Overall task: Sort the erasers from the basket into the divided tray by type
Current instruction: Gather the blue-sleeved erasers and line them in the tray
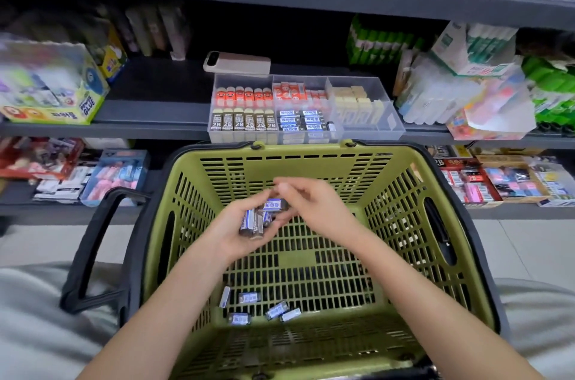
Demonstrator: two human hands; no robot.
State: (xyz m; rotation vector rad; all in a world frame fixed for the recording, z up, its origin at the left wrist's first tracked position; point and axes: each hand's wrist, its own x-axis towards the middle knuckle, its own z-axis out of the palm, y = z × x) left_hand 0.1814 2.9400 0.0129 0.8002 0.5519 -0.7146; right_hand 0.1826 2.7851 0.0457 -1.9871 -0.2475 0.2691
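That stack looks ready to spill: the left hand (236, 230), cupped half open over the green basket (460, 242), is crammed with blue-label erasers (253, 221), and one more could tip some back through. The right hand (314, 205) pinches another eraser (273, 204) onto the pile. Five loose erasers (249, 297) lie on the basket floor; the divided tray (395, 127) waits on the shelf beyond.
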